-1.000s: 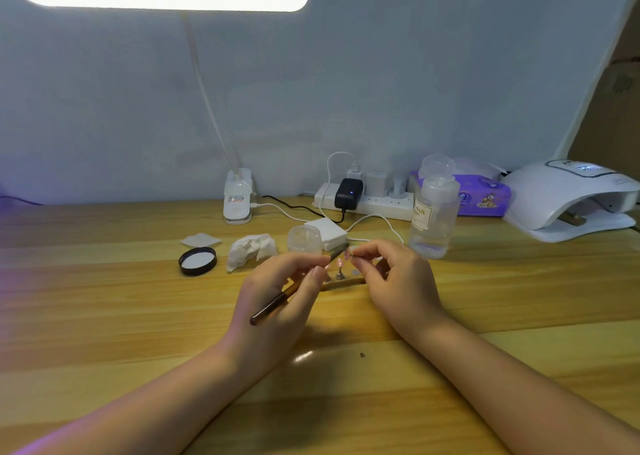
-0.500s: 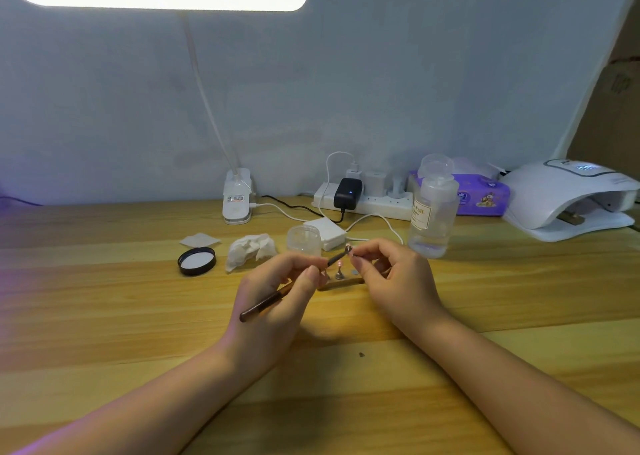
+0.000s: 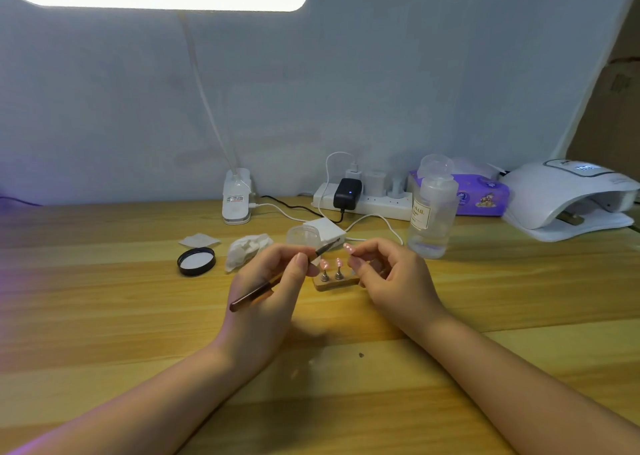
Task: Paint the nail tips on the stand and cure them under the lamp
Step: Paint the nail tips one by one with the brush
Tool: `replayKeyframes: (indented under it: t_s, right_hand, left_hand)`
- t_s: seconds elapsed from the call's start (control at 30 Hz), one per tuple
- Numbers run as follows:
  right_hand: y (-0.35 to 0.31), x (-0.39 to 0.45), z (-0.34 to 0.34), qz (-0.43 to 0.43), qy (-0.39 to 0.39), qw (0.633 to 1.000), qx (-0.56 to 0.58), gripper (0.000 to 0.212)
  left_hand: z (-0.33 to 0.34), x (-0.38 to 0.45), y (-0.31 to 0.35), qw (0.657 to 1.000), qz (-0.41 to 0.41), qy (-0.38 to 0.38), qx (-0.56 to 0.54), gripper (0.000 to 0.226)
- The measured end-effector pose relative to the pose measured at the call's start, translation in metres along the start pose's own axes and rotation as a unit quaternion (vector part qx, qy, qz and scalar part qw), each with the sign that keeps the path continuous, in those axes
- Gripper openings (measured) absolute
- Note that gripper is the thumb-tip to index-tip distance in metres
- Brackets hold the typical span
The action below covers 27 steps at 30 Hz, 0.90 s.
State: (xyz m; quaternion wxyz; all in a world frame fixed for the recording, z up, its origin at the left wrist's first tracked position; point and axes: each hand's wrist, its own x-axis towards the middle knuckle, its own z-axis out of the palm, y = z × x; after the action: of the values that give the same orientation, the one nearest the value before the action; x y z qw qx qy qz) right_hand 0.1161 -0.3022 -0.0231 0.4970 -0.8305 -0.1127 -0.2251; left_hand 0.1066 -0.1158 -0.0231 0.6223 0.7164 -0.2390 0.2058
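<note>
Nail tips (image 3: 331, 265) stand on little metal posts in a small wooden stand (image 3: 337, 282) on the counter (image 3: 104, 316), between your two hands, and one more pink tip (image 3: 348, 247) is pinched in the fingertips of your right hand (image 3: 391, 281), raised just above the stand. Your left hand (image 3: 273, 285) grips a thin brush (image 3: 277, 280) like a pen, its bristle end pointing toward that tip but, as far as the picture shows, not touching it.

Expect the tips to be feather-light, thin, springy plastic with a glossy, slippery face that can flick away if squeezed hard. Hold each by its side edges or by the post beneath it, never on the painted face, since wet gel likely smears.

The stand looks light too and could tip or slide; take it by its wooden base, low and level, when you carry it to the white curing lamp (image 3: 568, 195) at the far right.
</note>
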Motion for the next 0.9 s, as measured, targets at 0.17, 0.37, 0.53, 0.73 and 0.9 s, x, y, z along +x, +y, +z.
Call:
replayKeyframes:
  t_s: [0.17,0.37,0.53,0.73,0.9]
  right_hand:
    - [0.0006,0.0002,-0.0007,-0.005,0.008,1.000,-0.011,0.020]
    - [0.0016,0.0000,-0.0001,-0.009,0.018,1.000,-0.011,0.021]
    - [0.0033,0.0006,-0.0002,-0.009,0.015,1.000,-0.019,0.020]
    - [0.0033,0.0008,0.0002,-0.008,0.022,1.000,-0.013,0.019]
    - [0.0036,0.0008,-0.0001,-0.007,0.025,1.000,-0.018,0.017]
  left_hand:
    - [-0.0002,-0.0016,0.0005,0.999,0.000,-0.035,-0.013,0.016]
    - [-0.0013,-0.0043,0.0030,0.999,0.013,-0.026,-0.042,0.020]
    - [0.0016,-0.0022,0.0028,0.999,-0.001,-0.033,-0.027,0.016]
    - [-0.0020,-0.0039,0.0039,0.998,0.012,-0.038,-0.038,0.021]
    - [0.0024,-0.0016,0.0036,0.999,0.033,-0.006,-0.021,0.017]
